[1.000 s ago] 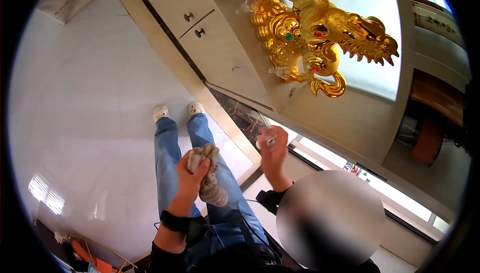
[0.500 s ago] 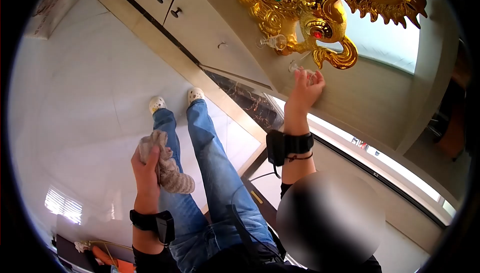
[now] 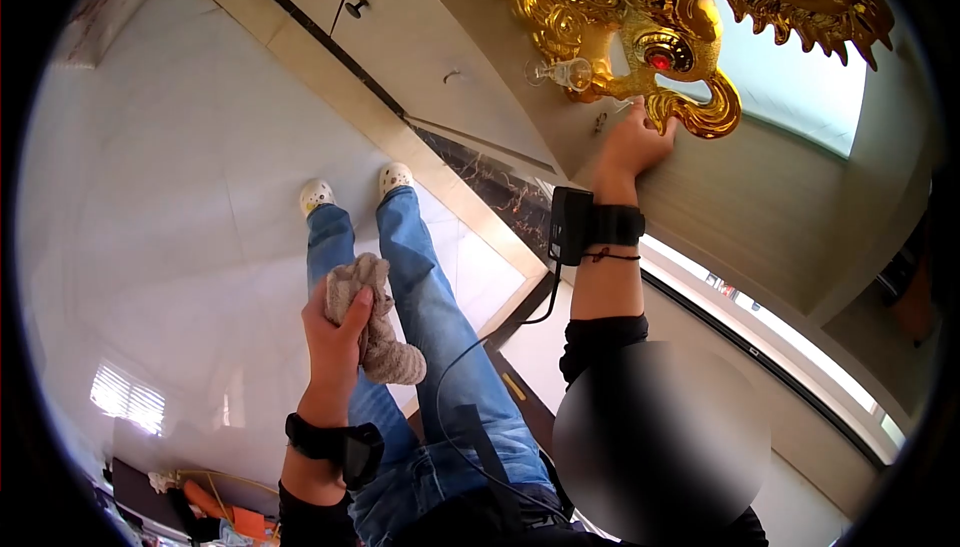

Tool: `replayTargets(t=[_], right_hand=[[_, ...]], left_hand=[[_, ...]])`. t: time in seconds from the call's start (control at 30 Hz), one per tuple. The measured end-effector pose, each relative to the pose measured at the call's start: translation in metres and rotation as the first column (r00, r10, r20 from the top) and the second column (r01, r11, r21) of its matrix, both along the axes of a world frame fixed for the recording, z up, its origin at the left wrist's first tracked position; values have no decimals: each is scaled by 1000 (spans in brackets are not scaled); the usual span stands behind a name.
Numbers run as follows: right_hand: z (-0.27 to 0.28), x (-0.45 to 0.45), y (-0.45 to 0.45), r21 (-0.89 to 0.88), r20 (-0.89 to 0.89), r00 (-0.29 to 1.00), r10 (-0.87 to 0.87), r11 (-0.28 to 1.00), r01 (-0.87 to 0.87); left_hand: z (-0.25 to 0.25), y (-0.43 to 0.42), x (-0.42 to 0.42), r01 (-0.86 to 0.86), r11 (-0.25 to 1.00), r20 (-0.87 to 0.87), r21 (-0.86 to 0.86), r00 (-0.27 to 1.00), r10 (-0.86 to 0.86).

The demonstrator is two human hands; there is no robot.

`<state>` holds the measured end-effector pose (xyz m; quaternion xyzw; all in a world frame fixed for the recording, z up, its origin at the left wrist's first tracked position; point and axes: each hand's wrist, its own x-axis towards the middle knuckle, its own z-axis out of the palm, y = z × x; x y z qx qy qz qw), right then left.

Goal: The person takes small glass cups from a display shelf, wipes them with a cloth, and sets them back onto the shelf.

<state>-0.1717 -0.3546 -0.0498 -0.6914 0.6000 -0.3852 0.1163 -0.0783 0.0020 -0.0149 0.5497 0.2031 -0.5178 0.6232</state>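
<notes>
My left hand [image 3: 340, 332] is closed around a crumpled beige cloth [image 3: 392, 359] in front of my legs; one end of the cloth hangs down. My right hand [image 3: 638, 142] reaches over the pale shelf [image 3: 740, 187], right beside the curled golden horn of a shiny gold dragon-head ornament [image 3: 708, 112]. The curl hides part of its fingers, so I cannot make out their grip. A small dark-gold item [image 3: 600, 123] lies by the wrist side of that hand. A small clear glass cup [image 3: 570, 74] stands against the ornament's edge.
Cabinet doors [image 3: 410, 42] with dark knobs run below the shelf. A blurred round shape [image 3: 660, 437] covers the lower right. A cable [image 3: 448, 367] crosses in front of my legs. Glossy pale floor [image 3: 160, 197] spreads to the left, with assorted items [image 3: 215, 507] at lower left.
My right hand has moved farther in beside the golden curl; earlier its fingers touched a small clear glass piece. My left hand has shifted right with the cloth. The view has shifted slightly.
</notes>
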Motion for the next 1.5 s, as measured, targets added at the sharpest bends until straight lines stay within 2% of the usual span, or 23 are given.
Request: replayTargets(t=[0.03, 0.1, 0.13, 0.2, 0.3, 0.33, 0.4, 0.5, 0.57, 0.6, 0.7, 0.83, 0.9, 0.93, 1.0, 1.1, 1.2, 1.33, 1.4, 1.43, 1.5], right_hand=[[-2, 0, -1, -68, -4, 1000, 6, 998, -6], [-7, 1, -4, -136, -9, 1000, 13, 991, -14], [-10, -1, -7, -163, -106, 994, -14, 987, -3], [-16, -3, -13, -188, -203, 978, -42, 982, 4], [-21, -3, -18, -81, -71, 996, -49, 996, 43], [-19, -1, -16, 3, 45, 998, -49, 999, 49], [-19, -3, -16, 89, 159, 986, -56, 995, 43], [-20, -15, -14, 164, 8, 1000, 27, 986, -28], [-4, -1, 16, 115, 263, 959, 110, 983, -144], [7, 5, 32, 114, 262, 959, 111, 983, -145], [30, 11, 62, 271, 266, 964, 11, 959, -86], [29, 9, 67, 266, 268, 964, -2, 961, -71], [24, 7, 67, 282, -104, 980, 167, 950, -132], [24, 9, 69, 276, -102, 981, 166, 952, -132], [19, 17, 81, 388, -152, 948, 280, 899, -203], [7, 19, 85, 288, -239, 922, 305, 929, -233], [0, 18, 78, 237, -231, 939, 255, 951, -200], [6, 18, 66, 252, -212, 956, 204, 956, -148], [14, 22, 65, 123, -183, 965, 186, 979, -165], [19, 26, 64, 124, -182, 965, 188, 978, -167], [26, 30, 64, 168, -112, 992, 63, 985, -44]], left_hand=[[0, 0, 0, 2, 1000, -2, 2, 1000, -2], [0, 1, -1, 57, 998, 109, 2, 992, -56], [2, 1, 1, 56, 998, 109, 3, 992, -56], [8, -1, 4, 158, 987, 179, 36, 970, -162], [13, -5, 6, 132, 991, 167, 21, 977, -133], [12, -5, 6, 129, 991, 166, 22, 977, -131], [10, -5, 6, 129, 992, 162, -1, 978, -127], [11, -6, 8, 76, 997, 109, 17, 991, -77], [6, -4, 7, 90, 996, 138, 17, 986, -91], [5, -3, 6, 106, 994, 167, 16, 980, -107], [3, -1, 7, 106, 994, 188, 22, 976, -108], [5, 1, 15, 155, 988, 192, 20, 969, -156], [9, -2, 20, 76, 997, 152, 33, 985, -80], [9, -3, 21, 76, 997, 156, 27, 985, -79], [7, -4, 20, 45, 999, 139, 12, 989, -46], [2, -1, 16, 70, 997, 180, 35, 981, -75], [2, -1, 17, 88, 996, 154, 17, 984, -89], [4, -2, 17, 77, 997, 109, -10, 991, -76], [2, -1, 14, 72, 997, 124, -5, 990, -71], [2, -2, 14, 71, 997, 124, -4, 990, -70], [2, -3, 13, 82, 996, 160, 18, 984, -84]])
